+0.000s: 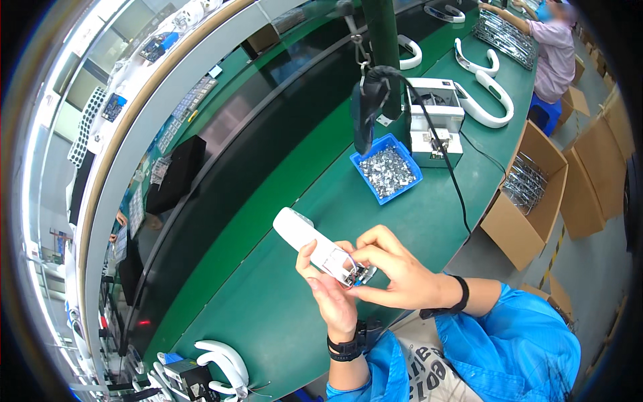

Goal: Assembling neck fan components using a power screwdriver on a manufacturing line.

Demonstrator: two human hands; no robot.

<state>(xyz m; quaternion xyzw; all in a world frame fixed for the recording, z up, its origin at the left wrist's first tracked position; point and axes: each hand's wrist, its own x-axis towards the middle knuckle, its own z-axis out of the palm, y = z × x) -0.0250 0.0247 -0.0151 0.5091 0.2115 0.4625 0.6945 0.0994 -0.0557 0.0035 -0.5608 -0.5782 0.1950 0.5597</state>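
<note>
My left hand (329,300) is closed around a long white plastic housing (303,238), which tilts up to the left above the green table. At the housing's lower right end the inside lies exposed, with thin wires and a small circuit board (360,275) with dark and blue parts. My right hand (402,276) pinches this end, index finger above and thumb below. The fingers partly cover the board, so the exact grip point is hard to see. Beyond my hands stands a blue tray (357,161) full of small metal pieces.
Behind the tray is a white and grey bench machine (437,124) with a black cable. A dark tool (365,117) hangs from a chain. White curved housings (492,104) lie far right, others (224,362) near left. Cardboard boxes (512,231) stand right; a co-worker (554,53) sits beyond.
</note>
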